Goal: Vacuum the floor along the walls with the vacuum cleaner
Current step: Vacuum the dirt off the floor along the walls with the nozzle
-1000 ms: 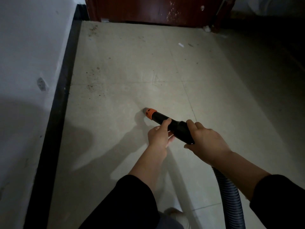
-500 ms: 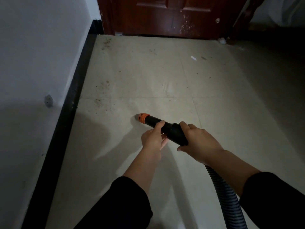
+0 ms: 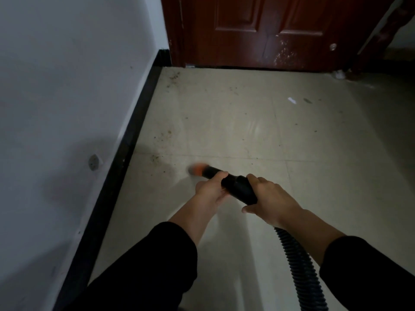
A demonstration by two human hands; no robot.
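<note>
I hold a black vacuum nozzle [image 3: 233, 184] with both hands over the pale tiled floor [image 3: 247, 131]. Its orange tip [image 3: 197, 169] is blurred and points left toward the black skirting board [image 3: 125, 158] under the white wall [image 3: 67, 97]. My left hand [image 3: 210, 189] grips the tube just behind the tip. Further back, my right hand [image 3: 269, 198] grips the thick part where the ribbed grey hose [image 3: 296, 265] joins. Dark crumbs of dirt [image 3: 161, 140] lie on the floor ahead of the tip, close to the skirting.
A dark red wooden door [image 3: 265, 30] closes off the far end of the floor. More dirt [image 3: 174, 76] sits in the corner by the door frame. A white scrap [image 3: 291, 100] lies mid-floor on the right. A round grey fitting [image 3: 93, 162] is low on the wall.
The nozzle and both hands have moved forward and left, nearer the skirting and the dirt patch. My view has risen, showing more of the door.
</note>
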